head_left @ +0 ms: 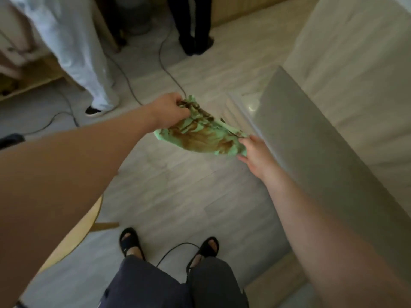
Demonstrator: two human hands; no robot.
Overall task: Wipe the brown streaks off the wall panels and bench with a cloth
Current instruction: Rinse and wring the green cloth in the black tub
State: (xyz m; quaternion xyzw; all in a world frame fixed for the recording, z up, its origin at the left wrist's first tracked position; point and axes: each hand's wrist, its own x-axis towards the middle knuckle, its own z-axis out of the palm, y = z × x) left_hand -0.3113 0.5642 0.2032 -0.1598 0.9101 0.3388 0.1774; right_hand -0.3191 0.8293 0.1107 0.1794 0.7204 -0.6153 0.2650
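Left grip [171, 111] and right grip [255, 154] each pinch one end of the cloth [200, 138]. It looks soft, light and limp, so it is best held by the clean green edges.

We record a pale plank floor [178, 196]. At its far edge stand legs in white trousers [73, 52] and legs in dark trousers [191, 25], with grey cables [164, 70] trailing between them. At its near edge we note black sandals [129, 241], a black cable [173, 250] between them, and a light wooden tabletop [73, 238] to the left.
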